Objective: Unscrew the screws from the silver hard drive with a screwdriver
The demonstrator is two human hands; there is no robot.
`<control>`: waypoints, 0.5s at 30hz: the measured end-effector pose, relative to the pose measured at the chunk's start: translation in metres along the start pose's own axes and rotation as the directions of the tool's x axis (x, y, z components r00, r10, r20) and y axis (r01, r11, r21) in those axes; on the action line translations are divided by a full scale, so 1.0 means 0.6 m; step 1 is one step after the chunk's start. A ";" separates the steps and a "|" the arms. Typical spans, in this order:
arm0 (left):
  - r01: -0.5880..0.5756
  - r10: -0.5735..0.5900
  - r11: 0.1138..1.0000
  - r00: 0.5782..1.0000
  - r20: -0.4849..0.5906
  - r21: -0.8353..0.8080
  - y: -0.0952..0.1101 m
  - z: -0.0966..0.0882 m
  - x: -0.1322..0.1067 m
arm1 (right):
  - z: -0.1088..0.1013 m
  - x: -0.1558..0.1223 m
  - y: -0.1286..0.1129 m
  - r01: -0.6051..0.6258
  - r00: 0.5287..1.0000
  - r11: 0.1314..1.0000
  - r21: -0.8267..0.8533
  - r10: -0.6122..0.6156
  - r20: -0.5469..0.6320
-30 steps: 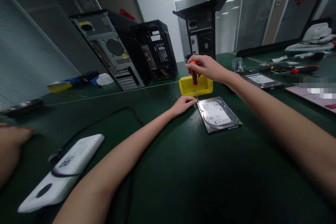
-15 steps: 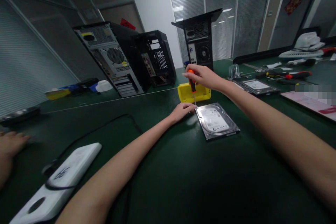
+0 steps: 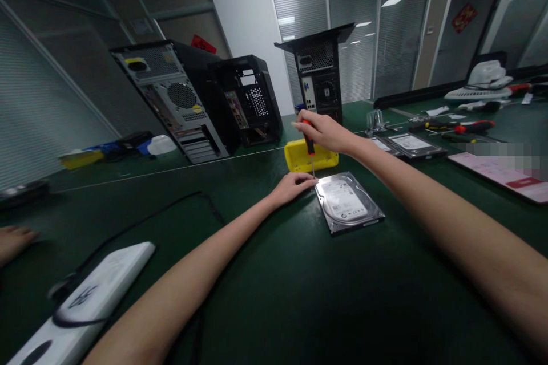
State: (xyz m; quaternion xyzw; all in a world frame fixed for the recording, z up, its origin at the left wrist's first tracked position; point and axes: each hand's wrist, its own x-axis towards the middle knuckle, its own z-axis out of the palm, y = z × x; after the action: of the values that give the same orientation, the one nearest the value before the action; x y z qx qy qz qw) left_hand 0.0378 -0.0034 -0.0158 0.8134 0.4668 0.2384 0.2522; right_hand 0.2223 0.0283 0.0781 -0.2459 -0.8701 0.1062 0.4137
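Note:
The hard drive lies label side up on the dark green table. My left hand rests at its far left corner, thumb and fingers closed on the edge there. Gripped from above in my right hand is a screwdriver with an orange and black handle. It stands nearly upright, its shaft reaching down to that same corner by my left fingertips. The tip itself is too small to make out. Just behind the drive sits a yellow plastic tray, partly covered by the screwdriver and my right hand.
Computer cases stand along the back. More hard drives, pliers and a clear cup lie to the right, near a pink sheet. A white power strip and another person's hand are at left.
The whole view has shifted slightly, so things appear lower and more to the left. Both hands keep their places at the drive's corner, the screwdriver still upright.

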 end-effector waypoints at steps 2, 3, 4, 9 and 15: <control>-0.002 0.002 1.000 1.000 -0.002 -0.005 0.000 0.000 0.000 | -0.001 -0.001 -0.001 0.000 1.000 1.000 0.006 0.000 0.003; -0.001 0.001 1.000 1.000 -0.003 -0.008 0.000 0.001 0.000 | -0.002 -0.001 -0.002 0.002 1.000 1.000 0.008 -0.002 0.008; 0.002 -0.002 1.000 1.000 -0.003 -0.011 0.000 0.000 0.000 | -0.002 -0.002 -0.002 0.004 1.000 1.000 0.014 -0.005 0.013; 0.010 -0.009 0.999 1.000 0.027 -0.045 0.002 -0.001 -0.002 | -0.003 -0.001 0.000 0.014 1.000 0.996 0.085 -0.015 0.021; 0.020 -0.017 0.995 0.999 0.030 -0.096 0.007 0.000 -0.002 | -0.007 -0.001 -0.003 0.047 0.999 0.988 0.145 -0.046 -0.012</control>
State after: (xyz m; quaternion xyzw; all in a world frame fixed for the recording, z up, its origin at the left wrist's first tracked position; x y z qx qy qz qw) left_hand 0.0397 -0.0064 -0.0135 0.7993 0.4587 0.2464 0.3000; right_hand 0.2252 0.0262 0.0809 -0.1953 -0.8637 0.1585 0.4367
